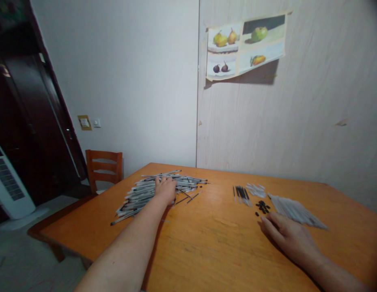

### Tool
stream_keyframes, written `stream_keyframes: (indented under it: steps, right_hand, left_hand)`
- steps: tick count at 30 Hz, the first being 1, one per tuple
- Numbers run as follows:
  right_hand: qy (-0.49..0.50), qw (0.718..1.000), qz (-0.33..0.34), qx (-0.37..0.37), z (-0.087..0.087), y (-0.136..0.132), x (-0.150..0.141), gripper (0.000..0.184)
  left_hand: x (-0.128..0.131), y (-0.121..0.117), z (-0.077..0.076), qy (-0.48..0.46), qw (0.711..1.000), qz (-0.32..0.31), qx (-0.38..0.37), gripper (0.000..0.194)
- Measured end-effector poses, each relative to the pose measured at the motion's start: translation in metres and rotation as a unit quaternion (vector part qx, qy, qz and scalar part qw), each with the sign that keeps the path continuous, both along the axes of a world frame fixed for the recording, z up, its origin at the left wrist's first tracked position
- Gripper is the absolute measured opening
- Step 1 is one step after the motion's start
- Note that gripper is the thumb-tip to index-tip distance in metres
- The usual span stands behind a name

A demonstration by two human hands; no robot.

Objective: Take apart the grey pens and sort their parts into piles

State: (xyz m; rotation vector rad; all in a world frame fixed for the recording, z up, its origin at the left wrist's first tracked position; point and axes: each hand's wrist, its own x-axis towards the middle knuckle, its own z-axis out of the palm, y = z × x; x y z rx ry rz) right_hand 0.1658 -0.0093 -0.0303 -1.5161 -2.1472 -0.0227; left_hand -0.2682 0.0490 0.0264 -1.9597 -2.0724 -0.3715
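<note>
Head view, clock flat on the table (212, 247), 12 at the wall. Pen pile (141, 192) sits at 10, heaped loose but mostly lying the same way; probably parked there to keep bulk stock off the middle. Left hand (166, 190) is on it, palm down, fingers bent; fingertips hidden, can't tell if they hold a pen. Loose thin sticks (192, 198) lie just beside it.

Right side looks sorted by kind, likely so parts don't mix: dark refills (242, 195) at 1, short clear pieces (255, 190) just right of them, black caps (262, 207) at 2, clear tubes (298, 211) side by side toward 3. Right hand (287, 233) rests near the caps, thumb and fingers narrow; can't tell if anything's pinched.
</note>
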Motion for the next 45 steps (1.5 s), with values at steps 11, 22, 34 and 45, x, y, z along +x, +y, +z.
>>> stream_keyframes:
  steps: [11,22,34,45]
  right_hand:
    - [-0.004,1.0,0.011,0.0,0.003,-0.002,-0.001,0.039]
    - [-0.002,1.0,0.002,-0.024,0.003,-0.002,-0.002,0.041]
    - [-0.01,1.0,-0.005,-0.023,0.0,0.001,-0.002,0.041]
    - [-0.008,1.0,-0.004,0.0,-0.003,0.005,-0.005,0.039]
  left_hand:
    - [0.0,0.009,-0.002,-0.012,1.0,-0.018,-0.017,0.027]
    - [0.003,0.008,0.002,0.056,0.995,-0.079,-0.002,0.033]
    - [0.034,-0.007,0.029,0.117,0.965,-0.195,0.131,0.023]
    - [0.134,-0.002,0.023,-0.693,0.673,-0.148,0.211,0.015]
